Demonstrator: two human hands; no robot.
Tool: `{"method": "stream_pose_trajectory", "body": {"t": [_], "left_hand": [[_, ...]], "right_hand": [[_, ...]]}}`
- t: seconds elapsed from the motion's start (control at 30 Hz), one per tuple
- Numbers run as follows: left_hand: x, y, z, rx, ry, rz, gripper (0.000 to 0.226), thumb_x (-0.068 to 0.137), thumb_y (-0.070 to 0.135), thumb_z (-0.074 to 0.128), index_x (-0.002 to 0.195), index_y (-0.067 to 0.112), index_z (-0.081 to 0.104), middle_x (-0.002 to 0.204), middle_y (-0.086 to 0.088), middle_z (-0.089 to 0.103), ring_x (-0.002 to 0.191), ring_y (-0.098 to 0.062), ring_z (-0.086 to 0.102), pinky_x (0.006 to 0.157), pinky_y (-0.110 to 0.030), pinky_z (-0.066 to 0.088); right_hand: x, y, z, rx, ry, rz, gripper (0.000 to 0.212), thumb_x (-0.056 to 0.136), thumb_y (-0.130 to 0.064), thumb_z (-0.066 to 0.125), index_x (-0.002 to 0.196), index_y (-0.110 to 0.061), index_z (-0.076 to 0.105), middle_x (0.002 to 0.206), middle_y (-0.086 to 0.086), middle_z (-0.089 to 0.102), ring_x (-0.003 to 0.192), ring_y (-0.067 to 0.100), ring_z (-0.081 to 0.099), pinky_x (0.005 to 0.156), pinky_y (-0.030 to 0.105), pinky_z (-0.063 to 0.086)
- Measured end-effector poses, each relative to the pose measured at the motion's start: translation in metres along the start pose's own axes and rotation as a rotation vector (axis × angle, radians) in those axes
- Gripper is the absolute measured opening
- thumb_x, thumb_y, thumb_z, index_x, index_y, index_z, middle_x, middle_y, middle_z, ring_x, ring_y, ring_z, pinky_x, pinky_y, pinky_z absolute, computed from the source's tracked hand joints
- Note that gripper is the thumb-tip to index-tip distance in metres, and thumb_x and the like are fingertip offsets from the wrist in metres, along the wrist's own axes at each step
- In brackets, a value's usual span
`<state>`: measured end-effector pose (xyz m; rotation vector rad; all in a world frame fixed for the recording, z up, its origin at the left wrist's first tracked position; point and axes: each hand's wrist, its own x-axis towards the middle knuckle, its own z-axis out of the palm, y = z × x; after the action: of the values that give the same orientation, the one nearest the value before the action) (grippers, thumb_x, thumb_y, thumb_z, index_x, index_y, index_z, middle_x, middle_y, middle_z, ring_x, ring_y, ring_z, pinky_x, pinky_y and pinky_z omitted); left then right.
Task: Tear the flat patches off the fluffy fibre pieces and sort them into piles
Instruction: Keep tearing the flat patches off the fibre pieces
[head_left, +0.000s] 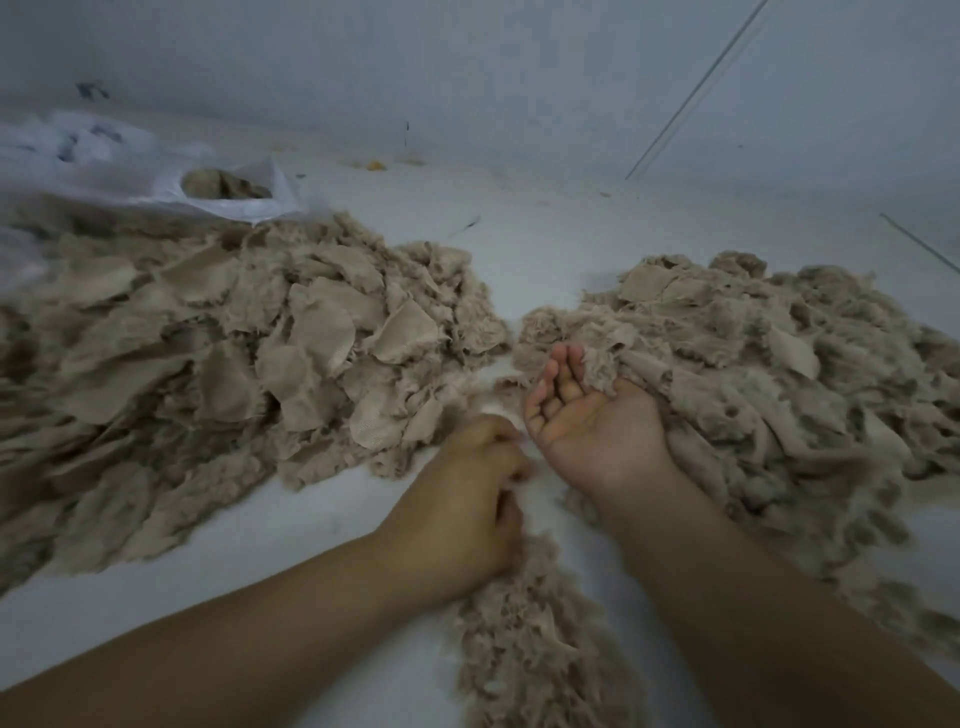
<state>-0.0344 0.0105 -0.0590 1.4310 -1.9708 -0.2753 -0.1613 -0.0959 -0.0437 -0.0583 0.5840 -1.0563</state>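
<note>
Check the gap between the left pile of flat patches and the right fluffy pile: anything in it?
Head view: mostly bare white surface between the patch pile and fluffy pile; near the front, thin fibre wisps.

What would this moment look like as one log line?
left hand: curled on fibre strip | right hand: palm up, open, against right pile

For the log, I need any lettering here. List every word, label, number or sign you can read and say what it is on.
None can be read.
White plastic bag at the far left: dark marks, too blurred to read.
Beige flat fabric patches, fluffy beige fibre pile and pale floor: no writing visible.
</note>
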Motion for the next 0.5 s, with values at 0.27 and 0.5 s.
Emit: {"method": "stream_pose_trajectory", "body": {"t": [0.27,0.5], "left_hand": [[-0.015,0.023,0.000,0.072,-0.120,0.111,0.028,0.084,0.016,0.045,0.098,0.009,0.068,0.107,-0.007,0.059,0.099,-0.022,0.051,0.085,-0.037,0.044],[0.027,0.006,0.012,-0.006,0.137,-0.148,0.033,0.080,-0.002,0.056,0.112,0.005,0.057,0.114,-0.009,0.048,0.098,-0.022,0.050,0.078,-0.022,0.039]], "right_hand": [[0.003,0.013,0.011,0.031,0.026,-0.037,0.053,0.102,-0.049,0.032,0.090,-0.011,0.067,0.076,0.004,0.073,0.070,0.013,0.058,0.065,0.025,0.044],[-0.025,-0.008,-0.002,-0.026,0.027,-0.007,0.041,0.092,-0.048,0.056,0.083,-0.009,0.067,0.079,0.002,0.067,0.066,0.013,0.057,0.067,0.023,0.043]]}}
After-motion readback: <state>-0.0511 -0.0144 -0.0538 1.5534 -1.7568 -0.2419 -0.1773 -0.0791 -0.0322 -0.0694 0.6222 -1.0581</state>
